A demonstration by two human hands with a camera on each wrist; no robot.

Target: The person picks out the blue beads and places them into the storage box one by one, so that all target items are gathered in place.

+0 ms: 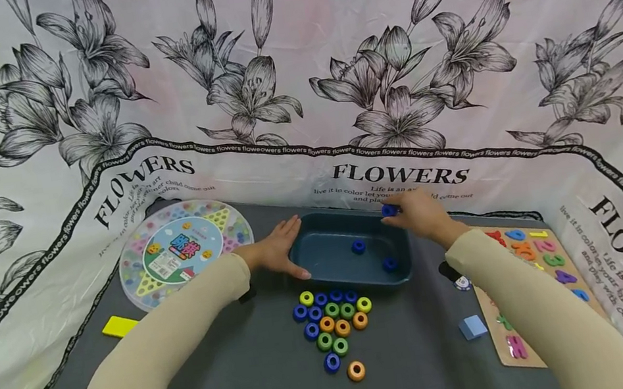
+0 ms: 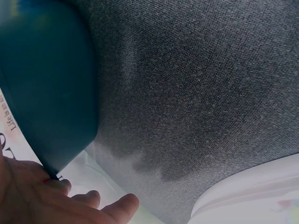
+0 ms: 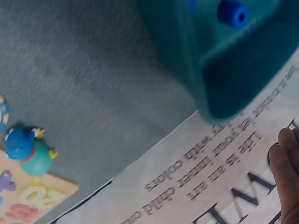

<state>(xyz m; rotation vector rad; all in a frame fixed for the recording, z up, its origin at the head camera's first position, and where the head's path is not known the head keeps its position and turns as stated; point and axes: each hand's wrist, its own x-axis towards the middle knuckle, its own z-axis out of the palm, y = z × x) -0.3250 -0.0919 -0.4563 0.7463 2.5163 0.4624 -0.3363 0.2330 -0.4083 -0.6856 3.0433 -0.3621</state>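
A dark teal plastic bin point(image 1: 323, 280) stands at the back of the table with two blue beads inside, one near its middle point(image 1: 358, 246) and one by the front right corner point(image 1: 390, 264). Across the bin's left end spreads my left hand point(image 1: 273, 251), thumb at the front corner and fingers reaching along the back. My right hand point(image 1: 423, 215) pinches another blue bead point(image 1: 389, 210) over the back right rim. In the right wrist view only the fingers point(image 3: 286, 172) show at the edge. Loose blue, green, orange and yellow beads point(image 1: 332, 311) lie in front of the bin.
A round Chinese checkers set point(image 1: 184, 249) lies on the left, beside a yellow block point(image 1: 119, 326). On the right are a wooden number board point(image 1: 511, 299), a light blue cube point(image 1: 472, 327) and a small blue-and-teal figurine point(image 3: 32, 151). A flower-printed cloth point(image 1: 259, 162) rises behind the table.
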